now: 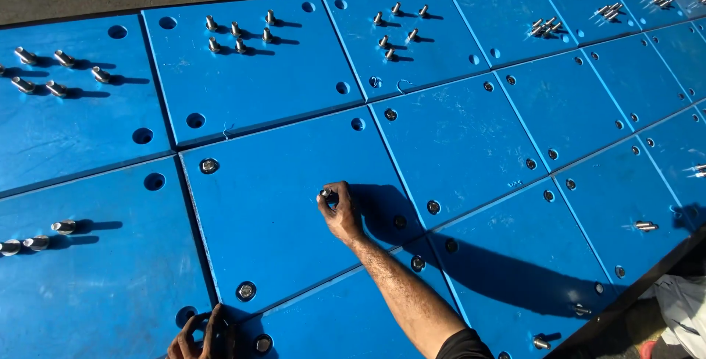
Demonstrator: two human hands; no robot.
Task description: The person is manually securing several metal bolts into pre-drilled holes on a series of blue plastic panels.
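I see my right hand [340,212] at the centre of the frame, fingers pinched narrowly around a short silver steel bolt [326,193] standing on the flat blue square panel [272,204]. It looks small, rigid, heavy for its size and smooth; I judge the head the best hold. My left hand [200,337], bottom edge, rests curled, holding nothing visible.

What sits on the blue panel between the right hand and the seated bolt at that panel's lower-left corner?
Nothing: in the head view the panel is bare blue from the right hand, which pinches a bolt, down to the corner bolt.
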